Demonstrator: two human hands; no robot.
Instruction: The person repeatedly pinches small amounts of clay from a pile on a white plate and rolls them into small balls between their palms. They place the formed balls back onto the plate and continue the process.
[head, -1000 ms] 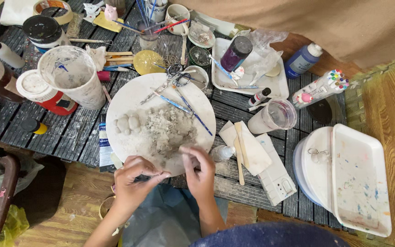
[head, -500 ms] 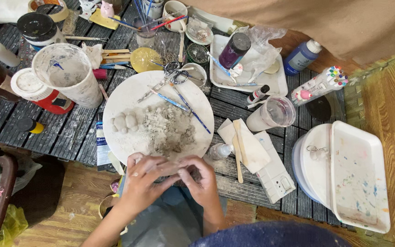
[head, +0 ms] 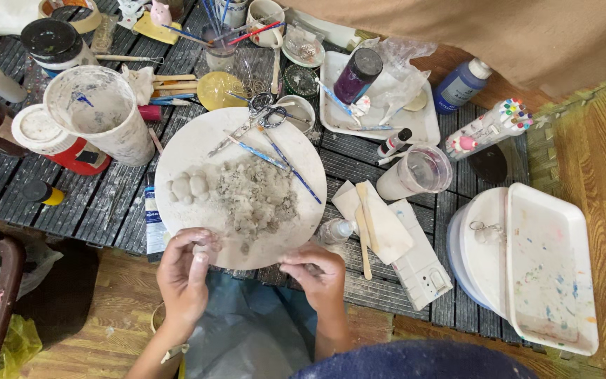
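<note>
Dark slatted table [head: 29,203], packed nearly edge to edge; near edge runs just under both hands, wood floor [head: 99,330] below and at far right. Round white board [head: 198,144] at centre, overhanging near edge, loose grey clay crumbs [head: 254,196] heaped mid-board, small clay balls [head: 187,186] to their left, scissors [head: 261,112] and blue-striped sticks at its far side. White paint-flecked tray [head: 552,267] on right, stacked over a round lid. Tall smeared white cup [head: 99,116] left of board. Only free room: strip of board rim near hands and gap above lap. Left hand [head: 184,270] at board's near rim, fingers curled, pinching small clay lump [head: 205,242]. Right hand [head: 317,274] at rim too, fingers bent inward, contents not discernible.
</note>
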